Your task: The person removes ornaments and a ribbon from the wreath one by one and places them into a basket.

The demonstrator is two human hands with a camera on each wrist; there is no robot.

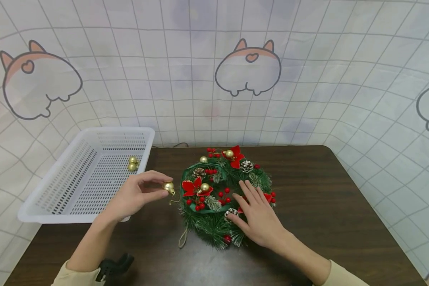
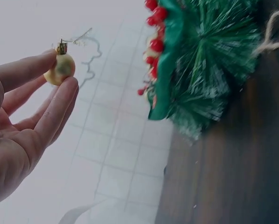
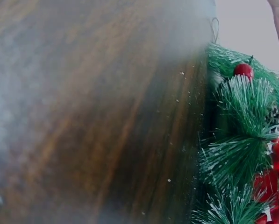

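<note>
My left hand pinches a small gold ball ornament between thumb and fingers, just left of the wreath. In the left wrist view the gold ball has a shiny cap with a thin string on it. The green wreath lies on the table, dressed with red flowers, red berries, pinecones, gold balls and a green ribbon. My right hand rests on the wreath's right front side, fingers spread. Only fingertips of it show at the edge of the right wrist view.
A white plastic basket stands at the left, with a few gold balls inside. The dark wooden table extends to the right. A twine loop sticks out from the wreath's front left. Behind hangs a patterned curtain.
</note>
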